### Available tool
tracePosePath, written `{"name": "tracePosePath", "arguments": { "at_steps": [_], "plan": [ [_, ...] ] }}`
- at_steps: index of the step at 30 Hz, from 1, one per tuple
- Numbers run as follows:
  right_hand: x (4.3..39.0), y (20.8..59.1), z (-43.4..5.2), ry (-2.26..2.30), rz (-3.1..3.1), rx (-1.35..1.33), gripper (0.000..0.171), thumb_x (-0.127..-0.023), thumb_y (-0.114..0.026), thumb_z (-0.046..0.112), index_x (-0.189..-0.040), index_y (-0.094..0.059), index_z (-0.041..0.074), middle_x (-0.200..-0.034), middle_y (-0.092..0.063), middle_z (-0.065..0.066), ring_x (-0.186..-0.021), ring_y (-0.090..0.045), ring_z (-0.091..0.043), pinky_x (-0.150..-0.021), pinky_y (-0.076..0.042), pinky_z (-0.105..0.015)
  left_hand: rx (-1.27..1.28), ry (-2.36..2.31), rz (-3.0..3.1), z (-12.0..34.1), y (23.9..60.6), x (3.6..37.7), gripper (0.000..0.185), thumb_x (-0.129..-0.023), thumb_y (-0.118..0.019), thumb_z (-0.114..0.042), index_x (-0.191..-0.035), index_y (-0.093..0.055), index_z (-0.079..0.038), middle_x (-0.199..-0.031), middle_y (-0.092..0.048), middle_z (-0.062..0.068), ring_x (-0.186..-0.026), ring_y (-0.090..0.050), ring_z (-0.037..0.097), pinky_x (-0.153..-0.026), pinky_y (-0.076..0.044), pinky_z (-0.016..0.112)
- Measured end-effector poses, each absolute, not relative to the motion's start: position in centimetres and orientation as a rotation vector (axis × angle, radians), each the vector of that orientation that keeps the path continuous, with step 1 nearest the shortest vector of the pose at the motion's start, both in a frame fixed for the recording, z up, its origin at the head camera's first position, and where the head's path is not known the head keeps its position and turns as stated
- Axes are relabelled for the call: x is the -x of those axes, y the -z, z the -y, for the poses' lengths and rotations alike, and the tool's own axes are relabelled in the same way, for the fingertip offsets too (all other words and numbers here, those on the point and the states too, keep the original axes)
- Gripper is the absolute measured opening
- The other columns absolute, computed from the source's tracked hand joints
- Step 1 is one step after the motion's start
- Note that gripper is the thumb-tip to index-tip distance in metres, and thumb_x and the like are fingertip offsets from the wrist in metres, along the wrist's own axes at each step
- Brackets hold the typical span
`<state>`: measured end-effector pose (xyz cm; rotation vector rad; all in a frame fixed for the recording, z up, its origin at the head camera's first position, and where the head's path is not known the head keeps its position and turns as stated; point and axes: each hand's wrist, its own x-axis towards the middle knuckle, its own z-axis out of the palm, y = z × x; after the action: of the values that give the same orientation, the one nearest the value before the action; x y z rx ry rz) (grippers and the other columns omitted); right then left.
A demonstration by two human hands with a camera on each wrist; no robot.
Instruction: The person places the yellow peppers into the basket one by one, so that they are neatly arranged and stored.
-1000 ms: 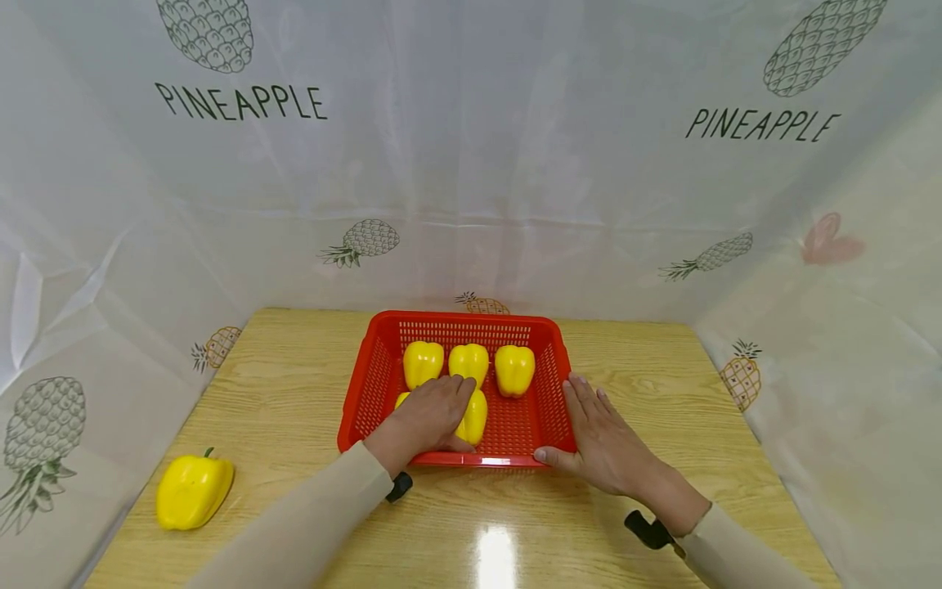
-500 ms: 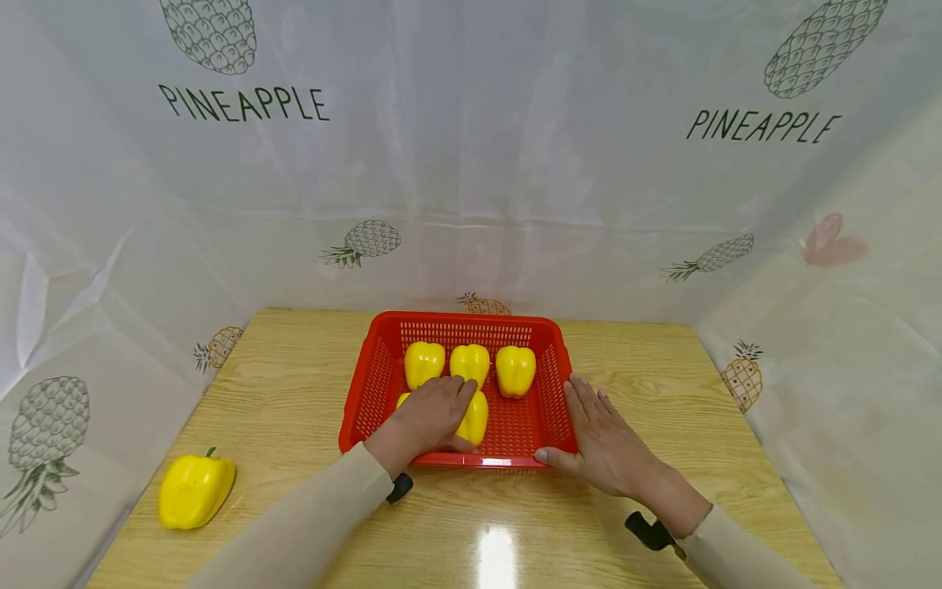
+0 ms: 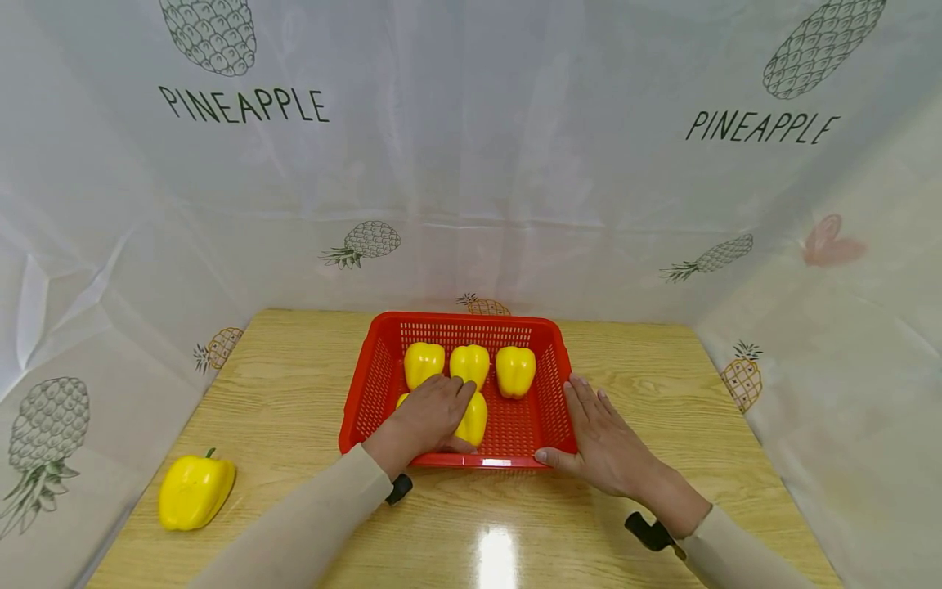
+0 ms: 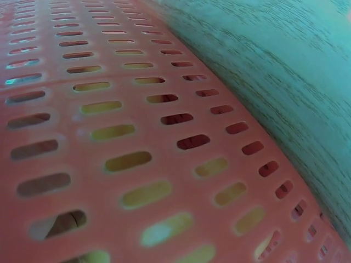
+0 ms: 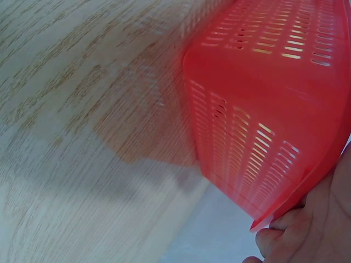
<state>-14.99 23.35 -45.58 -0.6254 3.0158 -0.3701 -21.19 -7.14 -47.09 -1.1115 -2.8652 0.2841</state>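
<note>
A red plastic basket [image 3: 515, 462] with slotted walls stands on the table, holding several yellow bell peppers. Three of them, such as the right one [image 3: 515, 372], sit along its back half. My left hand [image 3: 430, 409] reaches over the front rim and grips a front yellow bell pepper [image 3: 474, 420], fingers over its top and thumb low in front. Another pepper [image 3: 401, 398] is mostly hidden behind that hand. Against the basket's right side lies my right hand [image 3: 614, 446], fingers straight, thumb on the front corner. The right wrist view shows fingertips [image 5: 269, 241] at the rim.
A single yellow bell pepper [image 3: 195, 491] with a green stem lies on the wooden table [image 3: 294, 368], left of the basket. White curtains [image 3: 471, 164] printed with pineapples enclose the back and sides. The left wrist view looks closely at the basket's slotted wall [image 4: 126, 170].
</note>
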Motion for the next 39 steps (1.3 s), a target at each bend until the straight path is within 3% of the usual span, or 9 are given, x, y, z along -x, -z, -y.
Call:
{"name": "tracePosePath", "arguments": {
  "at_steps": [6,18,30,39],
  "plan": [
    [15.0,45.6,-23.3,0.366,-3.015,0.626,0.116,-0.096,-0.053,0.078,-0.164,-0.020,-0.009,-0.173,-0.016,-0.029,-0.161,-0.018,-0.046,-0.129,-0.017,-0.065,1.113,-0.269,2.865,7.2,47.1,21.2,0.103,-0.081,-0.066,-0.083,-0.150,-0.048,-0.009,-0.127,-0.064,0.006,-0.121,-0.062,0.023,-0.118,-0.046,0.039],
    [15.0,45.7,-23.3,0.366,-3.019,0.628,0.116,-0.095,-0.053,0.078,-0.164,-0.020,-0.009,-0.173,-0.017,-0.029,-0.161,-0.019,-0.046,-0.128,-0.018,-0.065,1.138,-0.235,2.843,7.4,47.1,21.1,0.101,-0.081,-0.065,-0.083,-0.147,-0.049,-0.008,-0.120,-0.061,0.005,-0.117,-0.060,0.022,-0.116,-0.047,0.037],
    [15.0,45.7,-23.3,0.377,-3.016,0.611,0.118,-0.095,-0.052,0.080,-0.164,-0.019,-0.009,-0.173,-0.015,-0.028,-0.161,-0.018,-0.045,-0.129,-0.016,-0.065,1.119,-0.146,2.900,7.4,46.4,21.1,0.107,-0.081,-0.061,-0.086,-0.152,-0.046,-0.007,-0.128,-0.060,0.006,-0.121,-0.057,0.023,-0.118,-0.045,0.037],
    [14.9,45.8,-23.3,0.391,-3.015,0.608,0.117,-0.095,-0.052,0.080,-0.164,-0.019,-0.009,-0.173,-0.015,-0.028,-0.161,-0.019,-0.045,-0.129,-0.017,-0.065,1.103,0.143,2.919,7.9,45.7,21.2,0.104,-0.081,-0.072,-0.079,-0.152,-0.046,-0.007,-0.140,-0.057,0.009,-0.132,-0.054,0.026,-0.124,-0.039,0.042]
  ]
}}
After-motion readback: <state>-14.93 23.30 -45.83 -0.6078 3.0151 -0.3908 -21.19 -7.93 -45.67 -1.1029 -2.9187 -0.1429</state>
